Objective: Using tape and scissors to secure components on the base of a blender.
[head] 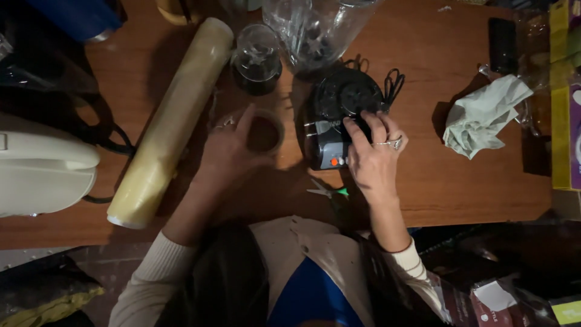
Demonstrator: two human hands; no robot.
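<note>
Head view: both hands were at the blender base (339,124), with the jar (315,27) off it.

The left hand (233,151) gripped a small cup (264,132) just left of the base; the right hand (374,154) lay open-fingered on its top. The jar lay behind the base, so assembly seemed unfinished. Left of the base lay a pale wrap roll (172,121); far right, yellow and purple packages (566,103), dimly lit.

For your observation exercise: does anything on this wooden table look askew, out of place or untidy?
Yes. A crumpled pale cloth lies bunched at the right, and small scissors sit at the table's near edge. The blender jar lies tipped over behind its base.
</note>
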